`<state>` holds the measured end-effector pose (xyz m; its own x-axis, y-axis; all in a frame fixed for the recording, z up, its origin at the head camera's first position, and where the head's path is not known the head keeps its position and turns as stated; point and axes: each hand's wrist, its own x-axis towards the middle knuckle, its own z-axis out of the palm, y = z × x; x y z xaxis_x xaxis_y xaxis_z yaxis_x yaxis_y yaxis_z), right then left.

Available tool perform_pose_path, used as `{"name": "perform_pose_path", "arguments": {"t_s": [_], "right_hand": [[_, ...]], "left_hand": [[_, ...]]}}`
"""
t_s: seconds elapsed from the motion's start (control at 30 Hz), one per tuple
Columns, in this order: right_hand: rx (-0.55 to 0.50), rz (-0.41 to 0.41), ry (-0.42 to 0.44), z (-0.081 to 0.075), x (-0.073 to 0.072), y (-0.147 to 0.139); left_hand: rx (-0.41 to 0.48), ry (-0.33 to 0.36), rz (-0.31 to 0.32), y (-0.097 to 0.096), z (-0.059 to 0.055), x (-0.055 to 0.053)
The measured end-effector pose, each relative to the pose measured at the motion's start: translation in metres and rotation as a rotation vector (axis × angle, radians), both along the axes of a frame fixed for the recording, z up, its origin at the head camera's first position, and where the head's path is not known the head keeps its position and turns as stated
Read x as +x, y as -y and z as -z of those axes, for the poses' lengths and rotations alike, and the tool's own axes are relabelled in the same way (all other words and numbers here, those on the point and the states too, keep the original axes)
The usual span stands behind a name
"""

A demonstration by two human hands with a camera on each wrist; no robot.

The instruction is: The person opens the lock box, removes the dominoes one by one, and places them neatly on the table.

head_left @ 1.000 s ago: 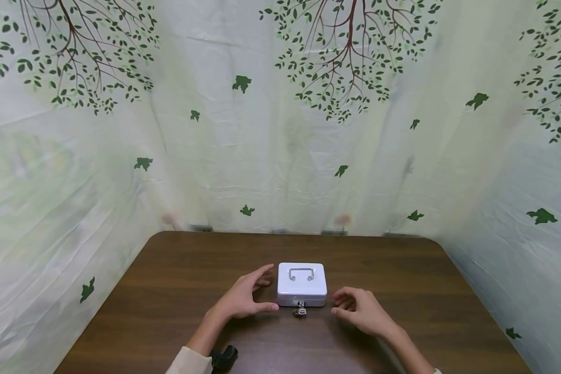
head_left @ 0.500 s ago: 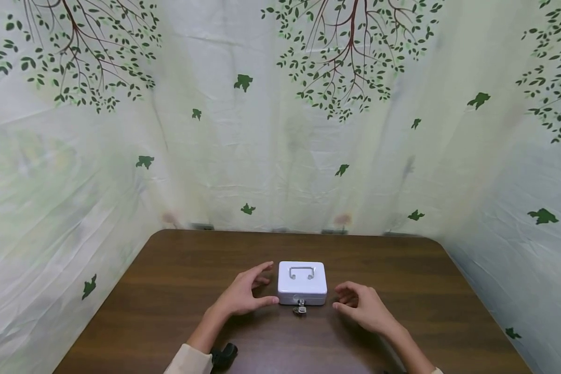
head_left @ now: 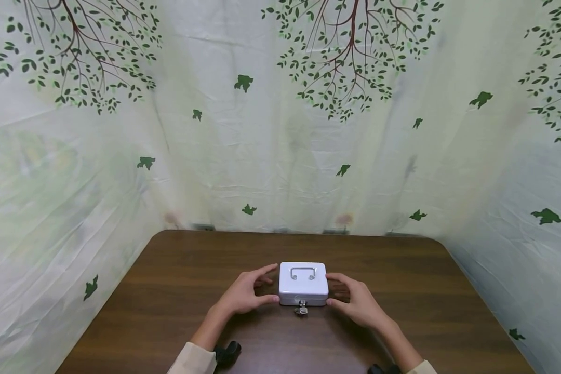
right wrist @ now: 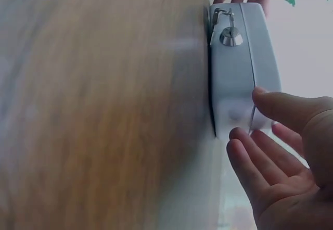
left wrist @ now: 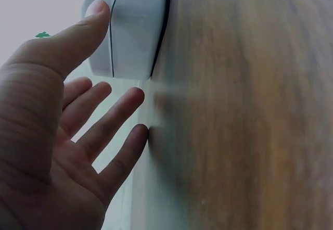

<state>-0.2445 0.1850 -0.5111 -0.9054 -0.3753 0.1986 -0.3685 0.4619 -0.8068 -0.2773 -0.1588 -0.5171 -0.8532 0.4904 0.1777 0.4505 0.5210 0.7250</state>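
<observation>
A white metal cash box (head_left: 304, 291) with a folded silver carry handle (head_left: 303, 269) on its lid stands closed on the table. From the lock on its front hang keys (head_left: 301, 310), seen close up beside the lock (right wrist: 231, 36) in the right wrist view. My left hand (head_left: 243, 295) is at the box's left side, thumb close to the front corner and fingers spread, holding nothing. On the other side, my right hand (head_left: 362, 305) has its thumb at the front right corner and its fingers along the right side. Whether those fingers press the box is hard to tell.
The brown wooden table (head_left: 205, 254) has rounded far corners. Pale cloth (head_left: 290, 156) printed with branches and leaves hangs behind it and at both sides. A black wrist device (head_left: 228, 354) sits at my left sleeve.
My right hand has moved left and now reaches the box's right side, its fingers more extended. The left hand has stayed about where it was. The box has not visibly moved.
</observation>
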Motion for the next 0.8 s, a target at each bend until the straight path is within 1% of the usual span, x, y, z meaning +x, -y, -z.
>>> {"name": "perform_pose_path", "arguments": {"t_s": [0.2,0.33,0.57,0.8], "right_hand": [[-0.067,0.013,0.035,0.0021,-0.0003,0.0033],[-0.058,0.036,0.033,0.0044,-0.0008,0.0039],[-0.044,0.054,0.024,0.0071,-0.0035,0.0044],[-0.051,0.039,0.012,0.0066,-0.0041,0.0028]], "left_hand": [[-0.007,-0.011,0.008,-0.0026,0.0034,-0.0020],[0.005,-0.014,0.004,-0.0035,0.0055,-0.0027],[0.041,-0.009,0.011,-0.0030,0.0051,-0.0018],[0.059,0.004,-0.001,-0.0029,0.0043,-0.0010]]}}
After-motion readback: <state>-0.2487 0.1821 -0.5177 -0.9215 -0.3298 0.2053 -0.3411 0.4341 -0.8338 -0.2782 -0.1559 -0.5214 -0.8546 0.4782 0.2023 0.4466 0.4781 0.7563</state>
